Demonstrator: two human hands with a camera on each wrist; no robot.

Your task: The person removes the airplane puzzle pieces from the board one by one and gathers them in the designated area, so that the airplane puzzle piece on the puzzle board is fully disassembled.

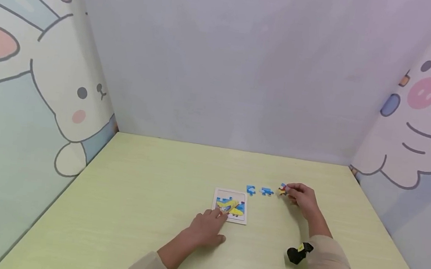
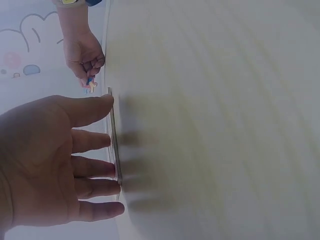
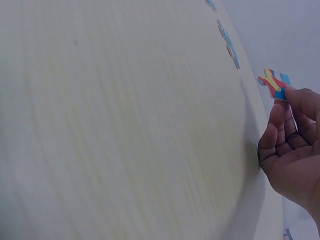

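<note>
My right hand (image 1: 303,199) pinches a jigsaw piece (image 3: 274,85) between thumb and fingers; it is red, yellow and blue, and held up off the table in the right wrist view. My left hand (image 1: 207,229) lies with extended fingers at the lower left edge of a puzzle tray (image 1: 245,216). Inside the tray, a partly assembled picture of a yellow airplane on blue shows, its lower left part hidden by the fingertips. Two blue pieces rest on the table between tray and right hand: a left piece (image 1: 251,190) and a right piece (image 1: 266,191).
The pale yellow table (image 1: 147,180) is bounded by a plain back wall (image 1: 222,65) and two side walls with cartoon animals. A black wrist device (image 1: 299,253) sits by the right sleeve (image 1: 330,262).
</note>
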